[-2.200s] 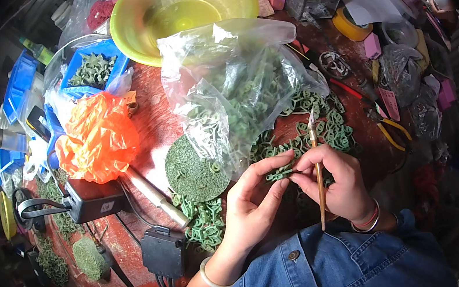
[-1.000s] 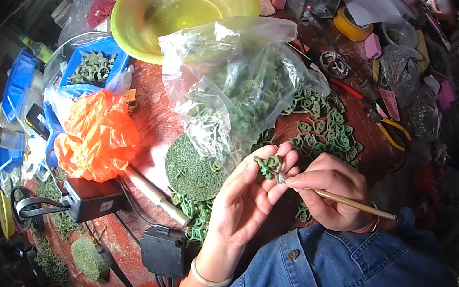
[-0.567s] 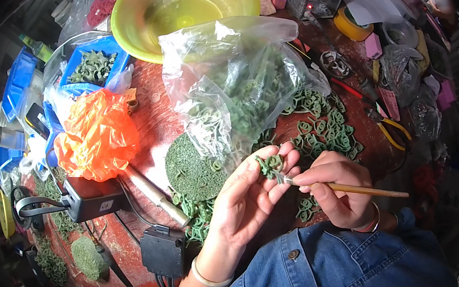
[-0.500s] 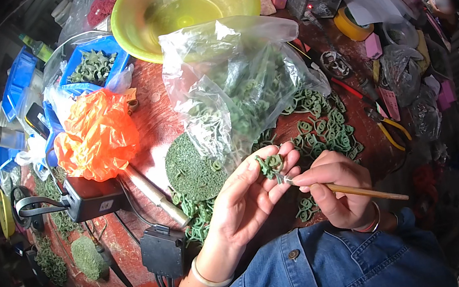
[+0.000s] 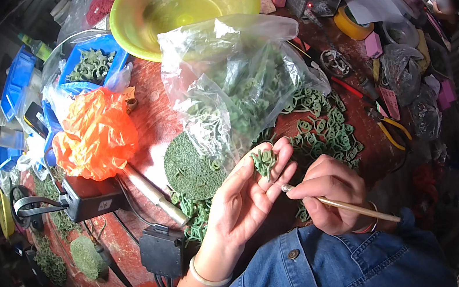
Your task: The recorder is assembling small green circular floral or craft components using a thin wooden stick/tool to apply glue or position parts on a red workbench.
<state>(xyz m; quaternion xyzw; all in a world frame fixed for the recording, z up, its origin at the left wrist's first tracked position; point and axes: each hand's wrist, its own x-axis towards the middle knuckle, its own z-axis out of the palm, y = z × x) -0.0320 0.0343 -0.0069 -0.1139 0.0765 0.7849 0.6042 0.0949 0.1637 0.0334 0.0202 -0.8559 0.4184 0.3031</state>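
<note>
craft workshop: pliers [image 5: 390, 127], cluttered workbench [image 5: 151, 128]

A round reddish-brown wooden bench [image 5: 151, 128] carries a clear plastic bag of green pieces [image 5: 238, 80], a crumpled orange plastic bag [image 5: 96, 136] and a yellow-green plastic bowl [image 5: 183, 3]. Loose green curled pieces [image 5: 327, 127], a flat green disc [image 5: 188, 164] and yellow-handled pliers [image 5: 388, 124] lie on it too.

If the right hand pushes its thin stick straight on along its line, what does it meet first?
Probably the small green piece pinched in the left hand. The stick in the right hand points up-left at it; depth is unclear.
</note>
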